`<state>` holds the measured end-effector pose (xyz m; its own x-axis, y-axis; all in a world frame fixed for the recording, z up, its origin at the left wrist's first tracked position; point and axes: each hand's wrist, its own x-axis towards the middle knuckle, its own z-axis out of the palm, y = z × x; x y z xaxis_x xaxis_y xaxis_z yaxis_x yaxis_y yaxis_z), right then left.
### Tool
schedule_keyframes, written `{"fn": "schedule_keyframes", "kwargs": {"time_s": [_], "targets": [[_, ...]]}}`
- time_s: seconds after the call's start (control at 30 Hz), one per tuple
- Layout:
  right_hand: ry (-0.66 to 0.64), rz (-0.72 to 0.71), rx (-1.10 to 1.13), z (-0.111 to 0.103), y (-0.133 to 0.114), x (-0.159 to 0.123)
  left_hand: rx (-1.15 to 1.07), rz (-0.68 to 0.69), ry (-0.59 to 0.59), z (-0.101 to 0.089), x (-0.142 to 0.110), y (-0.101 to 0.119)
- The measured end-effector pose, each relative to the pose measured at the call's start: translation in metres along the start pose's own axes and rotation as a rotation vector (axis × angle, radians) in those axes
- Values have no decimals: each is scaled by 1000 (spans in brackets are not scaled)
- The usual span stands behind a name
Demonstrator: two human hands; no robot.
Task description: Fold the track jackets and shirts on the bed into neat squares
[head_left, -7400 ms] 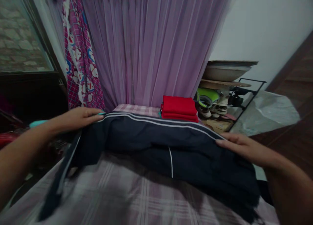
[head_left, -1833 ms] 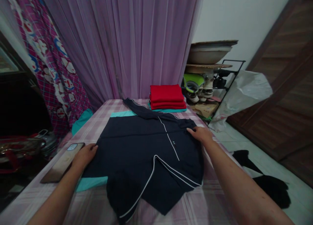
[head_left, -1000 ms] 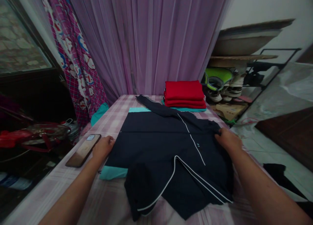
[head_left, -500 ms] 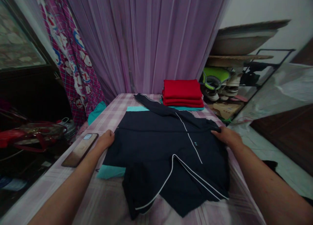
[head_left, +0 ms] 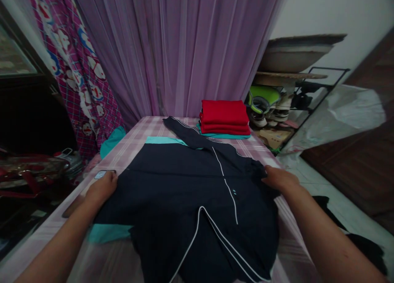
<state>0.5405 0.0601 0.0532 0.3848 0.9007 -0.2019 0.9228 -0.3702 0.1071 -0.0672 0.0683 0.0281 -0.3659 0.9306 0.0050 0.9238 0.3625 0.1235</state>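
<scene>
A dark navy jacket (head_left: 184, 184) with white piping lies spread over the table, its hem pointing left and its collar end right. One sleeve stretches toward the back, the other folds toward me. My left hand (head_left: 103, 187) grips the hem edge, fingers closed on the cloth. At the collar end my right hand (head_left: 278, 178) pinches the fabric. Turquoise cloth (head_left: 111, 233) shows from under the jacket at the near and far hem corners. A phone (head_left: 72, 205) lies partly hidden beneath my left forearm.
Folded red clothes (head_left: 224, 114) are stacked at the back of the checked tablecloth (head_left: 147, 127), on a turquoise piece. A purple curtain (head_left: 184, 49) hangs behind. To the right stands a rack with shoes (head_left: 281, 108) and a basin (head_left: 295, 55); a plastic bag (head_left: 344, 114) hangs beside it.
Both hands still hold the jacket. My left hand has moved left and nearer, over the phone, drawing the jacket's hem with it. The view has shifted slightly.
</scene>
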Motion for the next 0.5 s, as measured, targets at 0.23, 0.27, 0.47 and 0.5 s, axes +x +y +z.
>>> {"fn": "schedule_keyframes", "kwargs": {"time_s": [0.23, 0.27, 0.47, 0.5], "targets": [[255, -318, 134, -54, -105, -5, 10, 439, 87, -10, -15, 70], [268, -369, 139, -54, -125, -3, 2, 504, 51, -4, -17, 81], [261, -832, 27, -29, -208, 39, 8, 540, 32, 47, -23, 98], [260, -777, 18, -23, -212, 50, 2, 542, 48, 52, -24, 95]]}}
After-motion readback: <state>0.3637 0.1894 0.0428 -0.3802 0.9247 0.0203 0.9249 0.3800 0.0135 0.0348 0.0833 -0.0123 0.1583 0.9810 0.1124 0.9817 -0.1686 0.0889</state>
